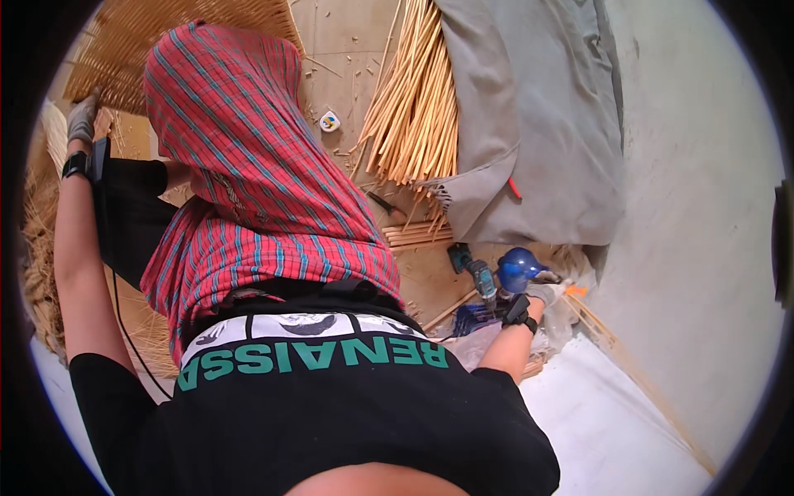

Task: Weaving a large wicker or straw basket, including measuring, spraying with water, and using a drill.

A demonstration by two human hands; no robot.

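Gloved, the right hand (542, 292) rests closed beside the blue round object (518, 268) and cordless drill (475, 273), the left hand (82, 118) lies flat on woven cane (132, 50); judged step: fetching a tool, requiring a firm grasp.

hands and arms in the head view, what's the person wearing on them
Both hands wear light grey work gloves: left hand, right hand. Each wrist carries a black strap band, the left one with a small black device beside it and a thin black cable running down the arm. Short black sleeves cover the upper arms.
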